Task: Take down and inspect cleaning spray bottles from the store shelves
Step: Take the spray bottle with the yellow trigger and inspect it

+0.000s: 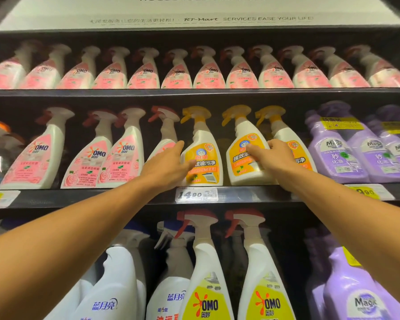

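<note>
Three white spray bottles with orange labels and yellow triggers stand on the middle shelf (245, 195). My left hand (169, 163) holds the left orange bottle (204, 155), with fingers along its left side and the thumb on the label. My right hand (271, 155) wraps over the front and right side of the middle orange bottle (239, 162), which leans slightly left. Behind my right hand, the third orange bottle (284, 135) is partly hidden. Both held bottles still rest on the shelf.
Pink OMO spray bottles (123, 158) stand left of my hands and fill the top shelf (208, 75). Purple Magic bottles (337, 155) stand at right. Below are yellow-label OMO bottles (206, 285), white bottles and more purple ones. A 14.90 price tag (196, 194) sits on the shelf edge.
</note>
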The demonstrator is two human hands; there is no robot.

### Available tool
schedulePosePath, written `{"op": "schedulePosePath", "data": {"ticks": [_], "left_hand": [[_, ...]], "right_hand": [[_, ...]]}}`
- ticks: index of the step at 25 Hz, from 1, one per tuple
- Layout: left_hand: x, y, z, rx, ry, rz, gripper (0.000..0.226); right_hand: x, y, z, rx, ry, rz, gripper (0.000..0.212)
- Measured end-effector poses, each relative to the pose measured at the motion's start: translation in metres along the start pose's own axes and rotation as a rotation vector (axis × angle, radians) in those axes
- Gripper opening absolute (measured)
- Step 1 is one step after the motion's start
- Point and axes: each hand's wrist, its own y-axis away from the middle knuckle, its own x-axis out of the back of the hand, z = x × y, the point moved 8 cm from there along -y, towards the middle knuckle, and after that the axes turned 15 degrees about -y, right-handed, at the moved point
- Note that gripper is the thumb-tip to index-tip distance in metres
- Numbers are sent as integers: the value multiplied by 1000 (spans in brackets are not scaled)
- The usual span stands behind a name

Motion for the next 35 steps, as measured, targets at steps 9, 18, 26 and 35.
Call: {"op": "schedulePosePath", "data": {"ticks": [9,18,26,35], "left_hand": [[15,42,64,-46,585,-98,43],[-12,134,97,194,1276,-449,46],[-24,255,59,276,1464,-467,54],[-15,461,-24,402,1523,-662,53]], "right_hand": [[29,32,-27,-84,-249,-29,25],[23,141,-4,-98,-510,-84,35],[-11,277,5,-213,-601,-168,26],[-70,443,15,-534,-743,-225,27]]}}
